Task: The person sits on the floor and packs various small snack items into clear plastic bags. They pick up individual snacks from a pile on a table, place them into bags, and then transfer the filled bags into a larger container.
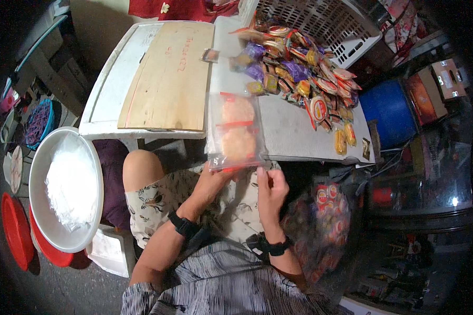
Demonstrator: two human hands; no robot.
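A clear plastic bag (236, 134) spans the gap between the board and the white tabletop, over its front edge. Inside lie two pale round crackers in red-edged wrappers, one beyond the other. My left hand (218, 181) grips the bag's near end from below, its fingers partly hidden under the plastic. At the near right corner, my right hand (273, 187) has its thumb on the bag's edge and its fingers curled. A red strip runs along that near edge.
Many wrapped snacks (295, 75) are heaped on the white tabletop (291, 141), before a tipped white plastic basket (319, 23). A wooden board (169, 78) with red writing lies left, a small wrapped piece (209, 55) at its edge. Left stands a white basin (96, 197) of clear bags.
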